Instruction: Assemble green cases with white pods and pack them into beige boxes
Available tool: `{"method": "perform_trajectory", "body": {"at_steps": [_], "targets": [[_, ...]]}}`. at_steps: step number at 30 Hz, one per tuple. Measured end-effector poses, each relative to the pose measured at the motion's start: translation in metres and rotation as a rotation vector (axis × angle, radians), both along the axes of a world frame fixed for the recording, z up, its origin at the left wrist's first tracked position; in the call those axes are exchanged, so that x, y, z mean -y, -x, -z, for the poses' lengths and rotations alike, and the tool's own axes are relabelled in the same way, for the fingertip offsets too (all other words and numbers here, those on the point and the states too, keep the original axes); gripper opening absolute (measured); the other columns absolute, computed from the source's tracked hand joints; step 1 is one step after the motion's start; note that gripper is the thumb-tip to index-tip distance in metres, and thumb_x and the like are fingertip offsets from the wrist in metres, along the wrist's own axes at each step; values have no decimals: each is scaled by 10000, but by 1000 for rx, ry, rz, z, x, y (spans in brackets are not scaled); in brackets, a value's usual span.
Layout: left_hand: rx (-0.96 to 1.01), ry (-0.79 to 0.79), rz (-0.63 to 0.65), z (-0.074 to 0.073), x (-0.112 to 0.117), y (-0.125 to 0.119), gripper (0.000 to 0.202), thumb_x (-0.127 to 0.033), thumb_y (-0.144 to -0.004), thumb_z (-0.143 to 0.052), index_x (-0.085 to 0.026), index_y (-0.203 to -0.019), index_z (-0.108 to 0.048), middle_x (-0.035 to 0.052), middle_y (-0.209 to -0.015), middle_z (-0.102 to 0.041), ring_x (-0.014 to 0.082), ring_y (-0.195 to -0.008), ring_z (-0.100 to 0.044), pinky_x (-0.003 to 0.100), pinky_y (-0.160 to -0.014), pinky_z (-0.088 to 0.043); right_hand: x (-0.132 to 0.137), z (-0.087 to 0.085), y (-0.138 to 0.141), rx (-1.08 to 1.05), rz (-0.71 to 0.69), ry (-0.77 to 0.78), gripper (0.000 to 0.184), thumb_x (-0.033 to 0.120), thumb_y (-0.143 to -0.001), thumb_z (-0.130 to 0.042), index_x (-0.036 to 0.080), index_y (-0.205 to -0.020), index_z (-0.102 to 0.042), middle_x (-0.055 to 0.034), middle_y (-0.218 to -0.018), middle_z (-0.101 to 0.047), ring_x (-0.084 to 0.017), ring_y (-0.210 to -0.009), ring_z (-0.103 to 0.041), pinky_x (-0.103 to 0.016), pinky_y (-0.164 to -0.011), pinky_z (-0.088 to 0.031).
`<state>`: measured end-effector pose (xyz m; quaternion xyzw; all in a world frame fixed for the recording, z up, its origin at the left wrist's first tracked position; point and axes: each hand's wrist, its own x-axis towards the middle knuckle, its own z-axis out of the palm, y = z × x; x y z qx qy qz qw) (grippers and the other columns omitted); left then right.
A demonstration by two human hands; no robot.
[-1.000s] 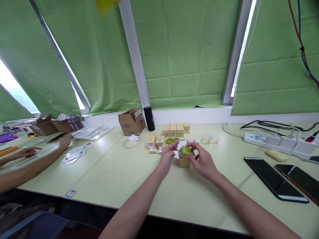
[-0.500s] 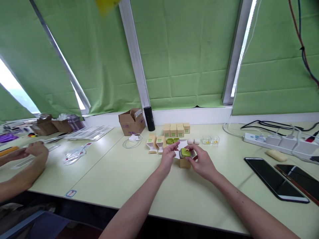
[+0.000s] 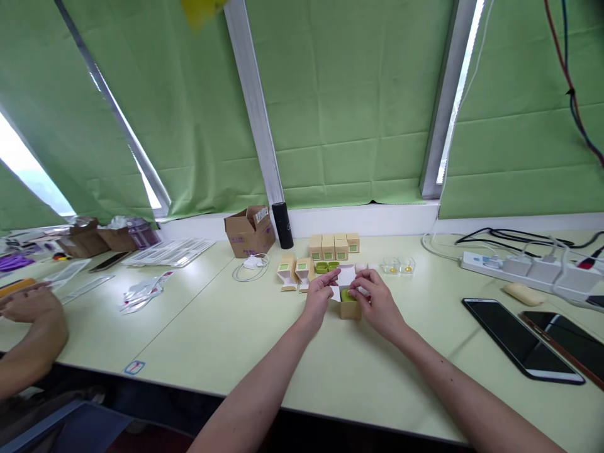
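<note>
A small open cardboard box stands on the table between my hands, its white inner flaps raised. Inside it lies a rounded green case, of which only the top shows. My left hand is closed at the left side of the box, its fingertips on the white side flap. From the right, my right hand pinches at the top of the green case, and its fingers cover part of it. Behind the box are green holders and a small white round piece, partly hidden by my right hand.
Closed small boxes stand at the back, two opened boxes to the left. Clear cups, phones and a power strip lie rightward. A larger carton and black bottle stand behind. Another person's hand is far left.
The green case has gone down into the box, with my right hand's fingers following it. My left hand has stayed at the flap. The other person's hands have moved left.
</note>
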<state>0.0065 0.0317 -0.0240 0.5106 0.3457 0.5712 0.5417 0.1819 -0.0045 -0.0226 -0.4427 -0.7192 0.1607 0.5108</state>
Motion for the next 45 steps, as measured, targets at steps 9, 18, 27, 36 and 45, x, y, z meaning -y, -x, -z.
{"method": "perform_trajectory", "body": {"at_steps": [9,18,27,36,45], "targets": [[-14,8,4,0,0,0,660,-96,-529,-520,-184,-1119,-805,45,-858,-680,203,-904,-571,311,-859,-436,-10,5,0,-112,66,42,161,355,-848,-693,269,-735,-770,-78,-963,-540,-271,-906,-610,-442,-733,-583],[-12,-1,-2,0,0,0,657,-97,-523,-515,-190,-1103,-810,50,-890,-699,208,-951,-571,320,-905,-429,-7,1,1,-143,67,94,222,426,-853,-683,254,-751,-779,-74,-921,-544,-260,-854,-609,-440,-724,-581],[0,20,-20,-4,4,-1,613,-108,-543,-528,-181,-1080,-814,59,-901,-715,213,-971,-581,312,-888,-433,-10,7,-7,-435,-62,268,298,495,-955,-470,250,-1003,-633,-66,-1035,-616,-201,-768,-605,-363,-611,-602],[99,76,19,-11,8,-2,577,-136,-539,-548,-153,-1045,-825,84,-955,-757,224,-972,-614,274,-769,-444,-13,6,-11,-609,-88,370,299,486,-807,-630,250,-986,-588,-17,-888,-530,-182,-743,-570,-321,-523,-581],[92,85,38,-11,9,-3,615,-107,-541,-559,-136,-1108,-796,99,-1044,-776,207,-910,-654,252,-686,-462,-13,7,-11,-619,-83,434,329,520,-785,-624,258,-970,-548,-6,-861,-536,-191,-739,-598,-306,-508,-549]]}}
